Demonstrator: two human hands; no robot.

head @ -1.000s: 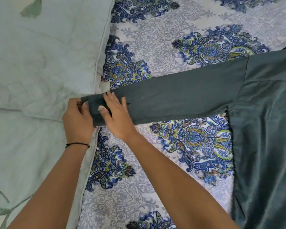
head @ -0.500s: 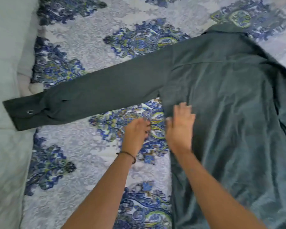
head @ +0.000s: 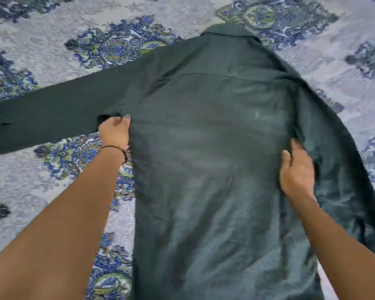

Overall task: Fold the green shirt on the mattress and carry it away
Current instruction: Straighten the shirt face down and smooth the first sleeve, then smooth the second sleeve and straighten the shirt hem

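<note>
— Where is the green shirt (head: 210,148) lying?

— It is lying back-up and spread flat on the mattress (head: 41,182), over a blue-and-green paisley sheet, its collar (head: 228,32) pointing away from the person and one sleeve (head: 52,118) stretching out to the left.

— And what are the hands doing?

— The left hand (head: 115,133) is pinching a fold of cloth at the underarm seam, a thin black band (head: 117,149) circling its wrist. The right hand (head: 297,169) is resting near the shirt's opposite side, fingers (head: 296,146) curling into the fabric; whether it is actually gripping, I cannot tell.
</note>
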